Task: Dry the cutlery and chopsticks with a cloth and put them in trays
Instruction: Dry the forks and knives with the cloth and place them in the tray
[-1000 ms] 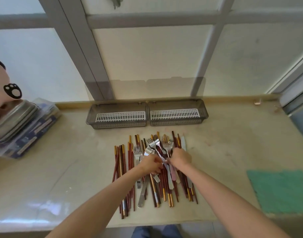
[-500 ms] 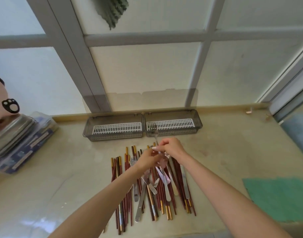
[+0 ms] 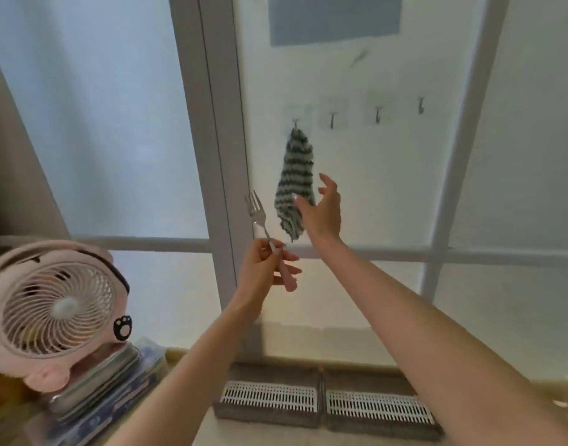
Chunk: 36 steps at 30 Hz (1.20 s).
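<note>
My left hand is raised in front of the window frame and grips a metal fork with a pink handle, tines pointing up. A green-and-white striped cloth hangs from a hook on the window pane. My right hand is spread open right beside the cloth's lower part, fingers apart, thumb near its edge. Two grey trays with white slotted inserts, the left tray and the right tray, sit side by side against the window at the bottom. The pile of cutlery and chopsticks is out of view.
A pink desk fan stands at the left on stacked metal trays and a blue-patterned box. Three bare hooks are stuck on the pane to the right of the cloth. A grey window post runs just left of the fork.
The view has tilted up from the table to the window. My left hand has lifted a fork off the pile, and my right hand has risen to the hanging cloth.
</note>
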Each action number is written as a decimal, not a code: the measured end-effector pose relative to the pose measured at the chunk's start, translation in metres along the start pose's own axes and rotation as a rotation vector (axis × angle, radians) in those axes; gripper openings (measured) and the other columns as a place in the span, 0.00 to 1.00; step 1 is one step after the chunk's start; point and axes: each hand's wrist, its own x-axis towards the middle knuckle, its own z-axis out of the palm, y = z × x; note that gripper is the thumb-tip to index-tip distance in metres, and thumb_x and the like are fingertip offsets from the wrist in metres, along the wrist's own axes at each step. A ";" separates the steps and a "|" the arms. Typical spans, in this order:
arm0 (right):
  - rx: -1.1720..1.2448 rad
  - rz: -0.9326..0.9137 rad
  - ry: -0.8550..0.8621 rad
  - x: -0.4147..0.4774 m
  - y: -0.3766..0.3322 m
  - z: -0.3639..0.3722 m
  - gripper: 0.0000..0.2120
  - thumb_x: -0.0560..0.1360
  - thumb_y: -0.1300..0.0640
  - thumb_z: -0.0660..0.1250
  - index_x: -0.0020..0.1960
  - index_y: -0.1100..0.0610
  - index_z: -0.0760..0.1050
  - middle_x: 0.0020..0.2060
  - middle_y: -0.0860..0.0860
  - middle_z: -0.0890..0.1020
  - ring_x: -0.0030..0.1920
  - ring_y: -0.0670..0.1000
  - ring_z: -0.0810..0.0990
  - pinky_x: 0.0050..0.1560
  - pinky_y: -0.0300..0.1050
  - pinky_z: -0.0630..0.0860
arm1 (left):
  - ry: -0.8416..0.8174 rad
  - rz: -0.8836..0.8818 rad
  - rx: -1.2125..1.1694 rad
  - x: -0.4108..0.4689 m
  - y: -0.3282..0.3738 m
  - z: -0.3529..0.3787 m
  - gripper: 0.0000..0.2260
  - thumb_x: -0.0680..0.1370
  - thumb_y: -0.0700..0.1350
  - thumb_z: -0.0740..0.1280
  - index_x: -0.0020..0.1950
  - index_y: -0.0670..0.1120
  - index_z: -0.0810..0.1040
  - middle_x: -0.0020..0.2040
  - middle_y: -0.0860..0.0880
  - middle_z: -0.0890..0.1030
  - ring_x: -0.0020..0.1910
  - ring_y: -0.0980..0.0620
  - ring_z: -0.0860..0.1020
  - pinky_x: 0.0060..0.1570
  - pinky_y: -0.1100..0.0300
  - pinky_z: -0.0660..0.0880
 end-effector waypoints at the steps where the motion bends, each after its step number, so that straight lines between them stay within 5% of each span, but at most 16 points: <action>1: -0.021 0.038 0.017 0.015 -0.012 0.007 0.28 0.76 0.49 0.66 0.72 0.51 0.58 0.67 0.53 0.68 0.60 0.54 0.75 0.57 0.51 0.75 | -0.001 0.022 0.004 0.002 0.009 -0.004 0.05 0.81 0.37 0.56 0.55 0.39 0.70 0.42 0.44 0.81 0.32 0.51 0.82 0.31 0.61 0.78; 5: -0.150 0.101 0.049 0.054 -0.040 0.020 0.18 0.77 0.48 0.64 0.62 0.57 0.68 0.56 0.55 0.79 0.52 0.56 0.79 0.47 0.46 0.73 | 0.012 0.051 0.016 0.008 0.032 -0.018 0.06 0.81 0.37 0.56 0.56 0.39 0.71 0.39 0.45 0.82 0.32 0.52 0.82 0.31 0.62 0.78; 9: -0.030 -0.198 0.264 0.068 -0.075 0.020 0.08 0.76 0.55 0.65 0.51 0.58 0.71 0.47 0.54 0.79 0.45 0.54 0.78 0.42 0.44 0.70 | 0.016 0.077 0.015 0.009 0.039 -0.029 0.08 0.82 0.38 0.55 0.57 0.40 0.72 0.35 0.47 0.82 0.30 0.52 0.81 0.32 0.61 0.79; 12: -0.053 -0.428 0.104 0.067 -0.105 0.014 0.11 0.73 0.58 0.70 0.47 0.57 0.68 0.44 0.54 0.76 0.43 0.52 0.74 0.41 0.44 0.70 | 0.027 0.101 -0.004 0.008 0.046 -0.033 0.11 0.83 0.40 0.53 0.57 0.39 0.73 0.32 0.47 0.80 0.29 0.51 0.80 0.33 0.59 0.79; 16: -0.242 -0.482 -0.175 0.033 -0.113 0.005 0.12 0.71 0.55 0.72 0.43 0.54 0.68 0.40 0.53 0.79 0.41 0.52 0.75 0.40 0.48 0.73 | 0.128 0.124 0.034 -0.001 0.051 -0.036 0.12 0.83 0.43 0.53 0.53 0.40 0.75 0.29 0.49 0.75 0.25 0.54 0.73 0.24 0.63 0.68; 19: -0.065 -0.263 -0.209 -0.002 -0.092 -0.008 0.09 0.69 0.56 0.71 0.39 0.55 0.70 0.36 0.51 0.78 0.39 0.52 0.76 0.41 0.50 0.74 | 0.196 0.088 -0.040 -0.015 0.046 -0.033 0.12 0.83 0.43 0.54 0.47 0.42 0.75 0.31 0.49 0.74 0.23 0.57 0.68 0.20 0.68 0.60; 22: 0.256 0.101 -0.314 -0.039 -0.068 -0.028 0.07 0.72 0.55 0.70 0.48 0.56 0.77 0.44 0.54 0.83 0.44 0.52 0.82 0.44 0.46 0.79 | 0.162 0.059 -0.080 -0.035 0.030 -0.030 0.13 0.83 0.43 0.54 0.44 0.40 0.73 0.26 0.52 0.74 0.19 0.59 0.65 0.17 0.69 0.59; 28: 0.546 0.442 -0.259 -0.088 -0.006 -0.067 0.03 0.74 0.59 0.67 0.44 0.58 0.78 0.40 0.57 0.83 0.40 0.57 0.82 0.45 0.49 0.78 | -0.033 -0.221 -0.156 -0.068 -0.033 -0.028 0.14 0.82 0.41 0.54 0.42 0.40 0.74 0.24 0.48 0.74 0.16 0.57 0.64 0.16 0.68 0.57; 30: 0.558 0.552 -0.206 -0.103 0.022 -0.078 0.02 0.75 0.59 0.66 0.44 0.57 0.76 0.38 0.57 0.82 0.38 0.55 0.81 0.42 0.46 0.77 | -0.218 -0.329 -0.156 -0.081 -0.053 -0.028 0.13 0.82 0.41 0.55 0.42 0.41 0.75 0.26 0.47 0.73 0.18 0.56 0.66 0.15 0.67 0.58; 32: 0.524 0.612 -0.179 -0.119 0.050 -0.089 0.02 0.75 0.59 0.66 0.44 0.56 0.73 0.37 0.56 0.81 0.37 0.54 0.80 0.39 0.43 0.76 | -0.371 -0.374 -0.161 -0.094 -0.068 -0.023 0.12 0.81 0.40 0.55 0.43 0.41 0.74 0.30 0.45 0.75 0.24 0.53 0.71 0.20 0.66 0.64; 36: 0.411 0.713 -0.427 -0.157 0.094 -0.098 0.07 0.74 0.61 0.67 0.52 0.58 0.75 0.43 0.57 0.82 0.43 0.55 0.81 0.44 0.45 0.77 | -0.269 -0.351 -0.116 -0.104 -0.098 -0.001 0.11 0.81 0.39 0.56 0.41 0.42 0.75 0.46 0.43 0.80 0.46 0.47 0.79 0.43 0.63 0.76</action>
